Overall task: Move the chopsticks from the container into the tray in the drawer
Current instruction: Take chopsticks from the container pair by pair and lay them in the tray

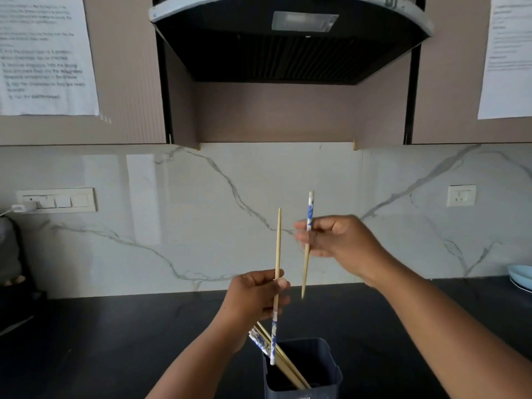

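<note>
- A person stands at a dark desk (115,341) below a kitchen hood (288,38), one chopstick in each hand.
- The left hand (253,300) is curled around a chopstick (277,283) held upright, blue-patterned end down, just above the container (305,370).
- The right hand (331,237) pinches a second chopstick (307,249) near its patterned top, thin tip pointing down, well clear of the container.
- More chopsticks (285,361) lean inside the dark container at the desk's near edge.
- The step in hand looks like the lift-out: two sticks are free, the rest not yet.
- Neither drawer nor tray is in view; the next move likely calls for lining both sticks up the same way and carrying them down to the tray.
</note>
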Demonstrator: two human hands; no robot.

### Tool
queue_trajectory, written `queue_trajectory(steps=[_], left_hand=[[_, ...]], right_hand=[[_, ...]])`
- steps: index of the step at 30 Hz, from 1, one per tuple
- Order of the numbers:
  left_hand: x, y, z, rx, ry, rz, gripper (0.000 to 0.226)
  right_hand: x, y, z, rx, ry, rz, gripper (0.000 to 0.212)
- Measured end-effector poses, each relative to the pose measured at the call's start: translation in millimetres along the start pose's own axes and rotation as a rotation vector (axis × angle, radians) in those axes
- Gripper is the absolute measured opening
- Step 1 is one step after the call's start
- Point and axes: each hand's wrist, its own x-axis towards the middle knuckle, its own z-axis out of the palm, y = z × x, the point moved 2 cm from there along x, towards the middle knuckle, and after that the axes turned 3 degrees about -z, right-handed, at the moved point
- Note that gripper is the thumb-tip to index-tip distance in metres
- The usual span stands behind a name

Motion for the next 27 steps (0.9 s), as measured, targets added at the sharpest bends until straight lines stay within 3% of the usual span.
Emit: queue_trajectory(steps=[5,8,11,18,23,25,27], left_hand=[[0.3,3.7,-2.5,-0.19,-0.098,-0.096,0.017],[0.7,6.2,1.0,-0.288,-0.185,-0.129,0.019],[1.4,2.9,4.3,-0.302,-0.281,-0.17,0.024],[3.7,-11.3,6.2,-0.252,-0.342,-0.276,0.024],[9.2,-21.0,11.4,-0.186,-0.274,-0.251,0.023],[13.7,-26.6,10.5,-0.218,-0.211,-0.244,0.015],[18.0,-31.7,8.7,-0.26,-0.165,-0.245,0.013]], right_hand=[[-30.3,-28.4,12.1,-0.874,-0.183,-0.978,0.027],[-43.5,-1.8,20.9,-1.069,-0.313,-1.168,0.036],[-45.9,25.6,18.3,-1.065,-0.349,-1.175,0.031],[-47.4,61.5,18.2,-1.03,-0.32,-1.176,0.024],[-53.8,74.8,21.5,-1.025,-0.334,-1.119,0.026],[-54.6,76.7,20.8,-0.929,-0.313,-0.985,0.035],[-54.1,76.0,18.4,-0.652,-0.197,-0.638,0.036]])
